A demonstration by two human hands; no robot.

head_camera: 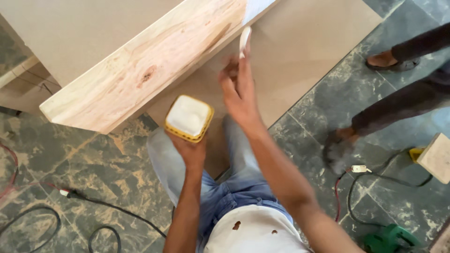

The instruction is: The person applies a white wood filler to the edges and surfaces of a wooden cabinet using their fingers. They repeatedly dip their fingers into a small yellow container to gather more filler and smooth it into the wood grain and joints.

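Pale pine, knotted and streaked with pink grain, makes up the wooden board [140,70], which runs from about 8 o'clock up to 1 o'clock across the upper half of the view, its near face turned toward the camera. At the top end of that face sits a patch of white filler [255,8].

The right hand [240,91] reaches up from 5 o'clock, the forearm long and nearly straight, the wrist extended. Its fingers are bunched and pinched on a small white spreader [244,41], which stands almost upright with its tip at the board's lower edge, just below the white patch. The hand is a little blurred, so the exact placing of each finger cannot be told.

The left hand [191,149] comes up from 6 o'clock, forearm vertical, palm up. Its fingers are curled under and around a small square yellow tub [188,118] filled with white paste, held level at the centre of the view, just below the board and at 8 o'clock from the right hand.

Below the hands show the person's blue jeans [225,187] and a white shirt [255,232]. A sheet of brown fibreboard [304,42] lies on the dusty green stone floor [93,164] under the board. Black cables [108,213] trail at 7 o'clock; a green power tool [389,239] sits at 4 o'clock. Another person's legs [403,98] stand at 2 o'clock.
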